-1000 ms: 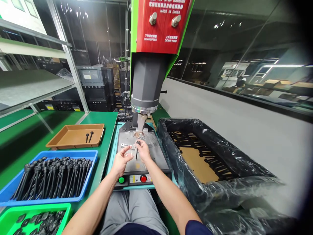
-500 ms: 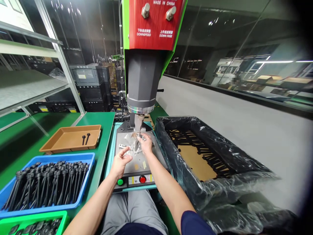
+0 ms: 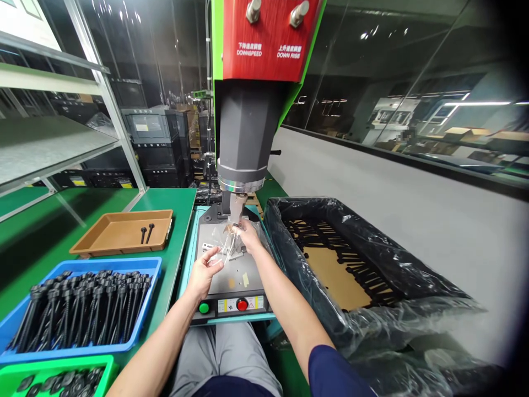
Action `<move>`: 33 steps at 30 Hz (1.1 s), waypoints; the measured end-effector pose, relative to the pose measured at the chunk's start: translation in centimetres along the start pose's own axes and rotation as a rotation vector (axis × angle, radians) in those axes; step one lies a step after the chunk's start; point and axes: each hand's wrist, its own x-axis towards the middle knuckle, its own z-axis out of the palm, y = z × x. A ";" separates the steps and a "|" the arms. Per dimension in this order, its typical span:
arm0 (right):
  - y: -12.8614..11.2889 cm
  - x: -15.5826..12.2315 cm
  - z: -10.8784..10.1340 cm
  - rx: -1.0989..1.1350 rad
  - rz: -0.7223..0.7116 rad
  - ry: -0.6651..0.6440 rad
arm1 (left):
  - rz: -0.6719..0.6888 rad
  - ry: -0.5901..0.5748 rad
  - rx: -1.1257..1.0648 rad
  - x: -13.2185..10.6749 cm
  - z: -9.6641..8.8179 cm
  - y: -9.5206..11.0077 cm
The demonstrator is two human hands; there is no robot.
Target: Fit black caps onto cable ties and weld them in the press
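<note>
Crumpled clear plastic film [image 3: 227, 246] stretches between my two hands, over the grey plate [image 3: 219, 282] of a press. My left hand [image 3: 203, 272] is at the film's near left side, thumb and forefinger curled around its edge. Close against the press's metal tip [image 3: 237, 209], my right hand [image 3: 249, 237] grips the film's far side; its fingertips are partly hidden. A small brownish piece shows by the tip, too unclear to name. A light metal fixture lies under the film.
A green button [image 3: 204, 307] and red button [image 3: 242, 304] sit at the press front. Left are a brown tray [image 3: 99, 243] with two black parts, a blue tray [image 3: 155, 281] of black ties and a green bin [image 3: 108, 368]. Right stands a black-lined box [image 3: 285, 242].
My right hand has moved slightly farther back and up beside the press tip, drawing the film with it. My left hand stays nearly in place. The view has shifted slightly.
</note>
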 end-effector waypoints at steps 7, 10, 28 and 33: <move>0.6 0.5 -0.6 -0.046 -0.002 -0.016 | 0.003 -0.009 0.017 0.1 -0.2 -0.1; 1.2 0.5 -0.6 -0.043 0.013 0.004 | 0.011 0.005 0.043 0.1 -0.1 -0.2; 1.3 4.0 -10.3 -0.215 -0.071 0.228 | 0.041 -0.052 0.268 -0.3 2.0 -1.7; 3.7 0.1 -9.1 -0.177 0.073 0.144 | 0.010 -0.025 0.208 -0.7 2.2 -1.9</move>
